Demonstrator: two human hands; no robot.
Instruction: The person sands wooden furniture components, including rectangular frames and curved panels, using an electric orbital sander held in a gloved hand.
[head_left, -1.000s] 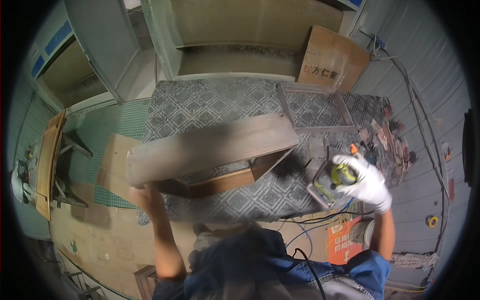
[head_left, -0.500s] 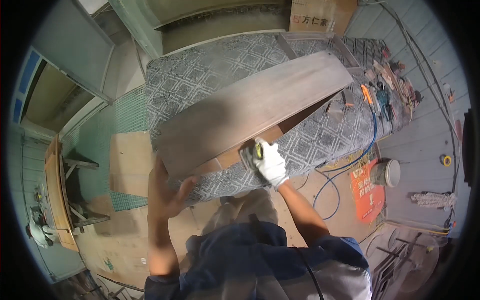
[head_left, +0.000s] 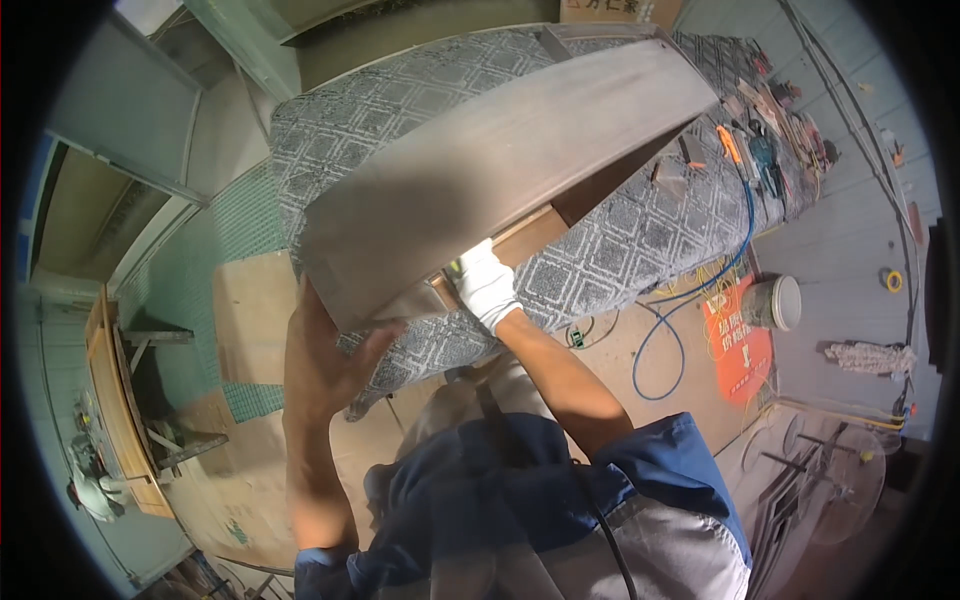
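A long, dusty brown wooden box-like piece (head_left: 530,150) lies tilted across a padded bench (head_left: 630,250) covered in grey diamond-patterned cloth. Its broad face is turned up, and a darker inner side shows under the near edge. My bare left hand (head_left: 345,350) grips its near left corner, thumb apart from the fingers, which are partly hidden. In a white glove, my right hand (head_left: 485,285) is closed at the near edge, by the opening. It holds a small flat-based tool with a yellow-green part (head_left: 455,268), mostly covered by the glove and the wood.
Hand tools and scraps (head_left: 770,160) lie at the bench's right end. A blue hose (head_left: 680,345) loops down to the floor near a white bucket (head_left: 775,302). On the left stand a board on a wooden stand (head_left: 125,400) and green floor mesh (head_left: 250,215).
My right hand has moved left along the near edge and closer to the wood, with the tool now largely hidden. My left hand still holds the corner, and the view has shifted slightly.
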